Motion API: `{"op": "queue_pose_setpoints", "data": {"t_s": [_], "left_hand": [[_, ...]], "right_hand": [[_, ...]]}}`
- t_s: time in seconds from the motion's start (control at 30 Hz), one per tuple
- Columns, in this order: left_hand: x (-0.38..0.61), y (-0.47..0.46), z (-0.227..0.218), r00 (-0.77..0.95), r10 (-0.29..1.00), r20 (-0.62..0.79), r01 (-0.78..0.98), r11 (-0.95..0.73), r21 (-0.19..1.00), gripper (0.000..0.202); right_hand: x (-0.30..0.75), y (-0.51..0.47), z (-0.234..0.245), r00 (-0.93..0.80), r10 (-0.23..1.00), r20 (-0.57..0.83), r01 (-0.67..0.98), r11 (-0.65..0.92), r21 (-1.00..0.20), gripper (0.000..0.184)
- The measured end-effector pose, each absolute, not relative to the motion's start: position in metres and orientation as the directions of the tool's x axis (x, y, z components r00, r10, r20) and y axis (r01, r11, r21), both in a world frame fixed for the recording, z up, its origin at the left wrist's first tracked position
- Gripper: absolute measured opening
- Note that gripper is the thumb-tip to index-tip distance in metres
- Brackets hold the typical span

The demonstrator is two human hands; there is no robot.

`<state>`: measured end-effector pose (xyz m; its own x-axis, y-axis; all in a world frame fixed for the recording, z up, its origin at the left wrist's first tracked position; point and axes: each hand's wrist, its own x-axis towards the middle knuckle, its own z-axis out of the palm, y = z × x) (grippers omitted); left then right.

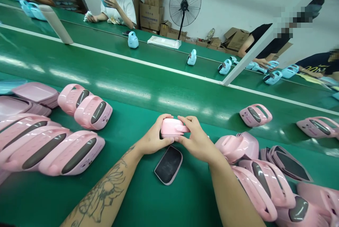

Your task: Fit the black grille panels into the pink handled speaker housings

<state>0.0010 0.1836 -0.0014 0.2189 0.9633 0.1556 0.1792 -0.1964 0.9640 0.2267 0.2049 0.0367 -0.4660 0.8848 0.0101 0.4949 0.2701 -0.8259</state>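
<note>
My left hand point(154, 137) and my right hand point(197, 138) both grip a small pink plastic casing point(172, 127) from either side, above the green conveyor belt point(132, 198). Its lower side is hidden by my fingers. Just below my hands, a flat pink-rimmed part with a dark panel point(168, 165) lies on the belt, untouched. Larger pink casings with dark oval windows are heaped on both sides, a left group point(71, 153) and a right group point(262, 181). The nearest ones sit close to my right wrist.
A stack of flat pink trays point(35, 96) lies at far left. Pink casings point(255, 115) sit farther right. Beyond a white rail point(148, 66), a second green belt carries blue casings point(133, 40). Co-workers point(118, 4) sit across it, near cardboard boxes point(150, 8) and a standing fan point(184, 6).
</note>
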Motion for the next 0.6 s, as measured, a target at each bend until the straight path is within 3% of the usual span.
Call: {"op": "queue_pose_setpoints", "data": {"t_s": [0.13,0.3,0.43,0.6], "left_hand": [[0.0,0.184,-0.006,0.182,0.963,0.198,0.165,-0.229,0.959,0.072],[-0.002,0.184,-0.008,0.167,0.965,0.202,0.111,-0.222,0.969,0.068],[-0.005,0.186,-0.011,0.167,0.965,0.202,0.115,-0.222,0.968,0.071],[-0.004,0.186,-0.021,0.089,0.903,0.421,0.305,-0.427,0.851,0.075]], "right_hand": [[0.224,0.211,0.042,-0.487,0.873,-0.027,0.505,0.256,-0.824,0.071],[0.218,0.216,0.048,-0.504,0.864,-0.028,0.497,0.263,-0.827,0.062],[0.215,0.216,0.051,-0.526,0.849,-0.048,0.5,0.264,-0.825,0.069],[0.219,0.214,0.047,-0.506,0.86,-0.068,0.51,0.235,-0.827,0.074]]}}
